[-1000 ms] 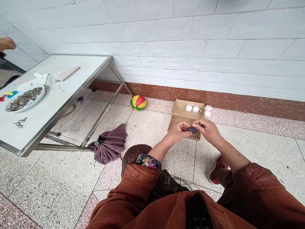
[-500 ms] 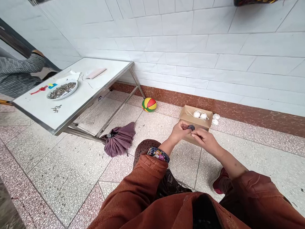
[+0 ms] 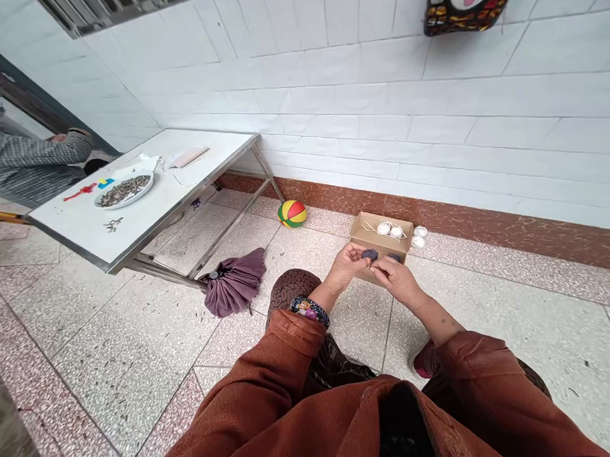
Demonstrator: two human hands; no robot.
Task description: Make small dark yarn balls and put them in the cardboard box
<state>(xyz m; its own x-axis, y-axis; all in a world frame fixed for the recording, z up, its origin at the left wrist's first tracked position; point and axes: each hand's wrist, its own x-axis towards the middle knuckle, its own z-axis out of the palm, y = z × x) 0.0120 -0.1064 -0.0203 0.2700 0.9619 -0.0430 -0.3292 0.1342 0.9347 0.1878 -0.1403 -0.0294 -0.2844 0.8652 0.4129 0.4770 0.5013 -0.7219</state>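
One dark yarn ball (image 3: 370, 255) sits pinched in the left hand (image 3: 343, 268) over an open cardboard box (image 3: 359, 233). The right hand (image 3: 399, 280) curls beside it; whether its fingertips grip anything, I cannot tell.

A multicoloured ball (image 3: 292, 214) and a purple umbrella (image 3: 237, 281) (all pleats) on speckled floor (image 3: 139, 341) beside a white-topped table (image 3: 85, 226).

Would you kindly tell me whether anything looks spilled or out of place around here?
Possibly: dark bits litter the floor near the table, looking like a spill, and a small heap lies outside the plate. White items sit on the floor beside the box, apart from the two white balls in it.
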